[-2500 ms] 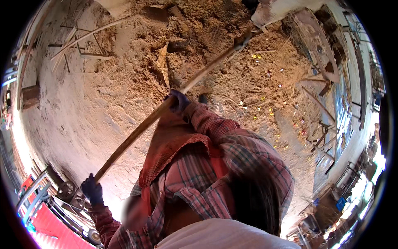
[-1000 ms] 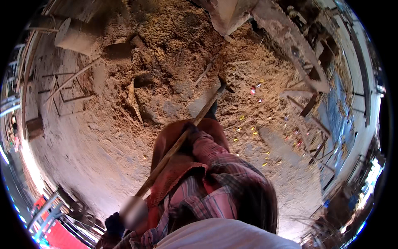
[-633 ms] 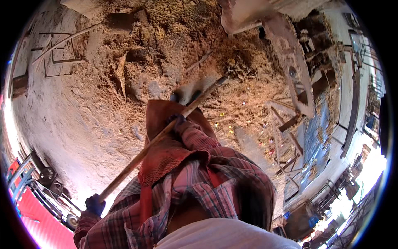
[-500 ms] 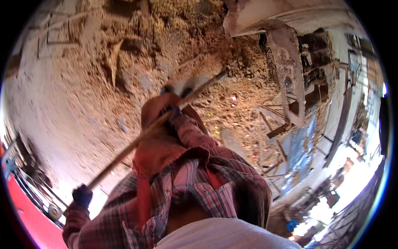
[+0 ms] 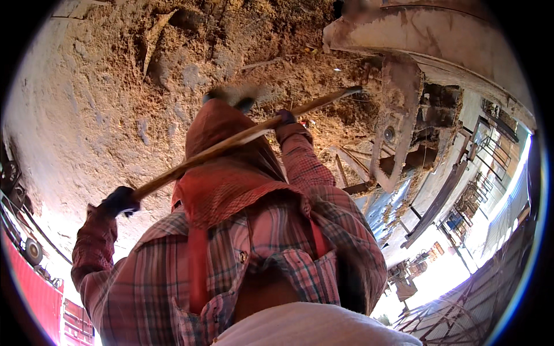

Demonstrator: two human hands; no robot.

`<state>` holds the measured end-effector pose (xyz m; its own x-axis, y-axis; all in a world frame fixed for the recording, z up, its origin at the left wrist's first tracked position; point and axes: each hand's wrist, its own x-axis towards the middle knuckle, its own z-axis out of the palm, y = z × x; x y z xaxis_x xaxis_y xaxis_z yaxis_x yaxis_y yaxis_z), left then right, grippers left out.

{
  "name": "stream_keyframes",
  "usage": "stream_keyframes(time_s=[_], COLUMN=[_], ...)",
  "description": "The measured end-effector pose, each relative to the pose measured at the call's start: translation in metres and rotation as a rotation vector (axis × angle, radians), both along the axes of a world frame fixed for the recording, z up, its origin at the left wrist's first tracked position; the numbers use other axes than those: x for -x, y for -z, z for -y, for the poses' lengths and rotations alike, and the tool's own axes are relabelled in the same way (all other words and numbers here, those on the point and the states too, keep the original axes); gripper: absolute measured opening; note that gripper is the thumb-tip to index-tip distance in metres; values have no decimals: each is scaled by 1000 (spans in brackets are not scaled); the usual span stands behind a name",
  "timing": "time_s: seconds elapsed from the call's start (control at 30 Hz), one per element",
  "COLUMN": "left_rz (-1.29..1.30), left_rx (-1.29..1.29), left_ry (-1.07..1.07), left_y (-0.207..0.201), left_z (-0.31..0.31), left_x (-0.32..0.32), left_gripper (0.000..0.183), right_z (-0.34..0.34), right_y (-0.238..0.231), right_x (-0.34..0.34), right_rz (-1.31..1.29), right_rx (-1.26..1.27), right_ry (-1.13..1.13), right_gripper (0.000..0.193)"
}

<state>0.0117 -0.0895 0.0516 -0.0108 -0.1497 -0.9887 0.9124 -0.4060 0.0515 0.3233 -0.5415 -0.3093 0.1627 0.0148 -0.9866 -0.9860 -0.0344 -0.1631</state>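
Note:
A long wooden-handled tool (image 5: 208, 155) slants across the front of my body, low at the left and higher at the right. My left hand (image 5: 119, 202), in a dark glove, is closed around its lower left end. Farther up the handle, my right hand (image 5: 285, 118), also gloved in dark cloth, is wrapped round it. The tool's narrow dark tip (image 5: 353, 90) is above the brown loose material (image 5: 242, 34), close to the machine frame; its exact kind cannot be made out. A red apron (image 5: 225, 173) hangs in front of my plaid shirt.
At the right stands a dirty machine frame (image 5: 398, 115) with a round fitting and dark openings. A big pale curved panel (image 5: 461, 52) juts in above it. Blue sheeting (image 5: 388, 210) lies beside the frame. A red panel (image 5: 34, 282) and a wheel (image 5: 33, 251) stand at far left.
Both hands have raised the tool, and its tip has swung right toward the machine frame. My right arm reaches farther out. The view has tilted up, showing more of the building at right.

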Motion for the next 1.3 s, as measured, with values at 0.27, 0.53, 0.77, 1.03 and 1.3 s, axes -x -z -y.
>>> stream_keyframes(time_s=[0.27, 0.53, 0.77, 1.03, 1.3], left_rz=[80, 327, 685, 381, 949], left_rx=[83, -587, -1107, -1185, -1063], left_ry=[-78, 767, 1111, 1469, 1145], left_y=[5, -26, -165, -330, -33], left_z=[20, -133, -347, -464, -336], left_x=[-18, 106, 271, 310, 48], left_gripper=[14, 14, 24, 41, 16], right_z=[17, -166, -474, -655, -442], right_y=[-93, -67, -79, -131, 4], right_x=[-35, 143, 299, 348, 120], right_rz=[78, -197, -363, -752, 545], right_rx=[475, -397, -561, -753, -526], right_ry=[-176, 316, 477, 767, -139], right_gripper=[24, 20, 19, 7, 9])
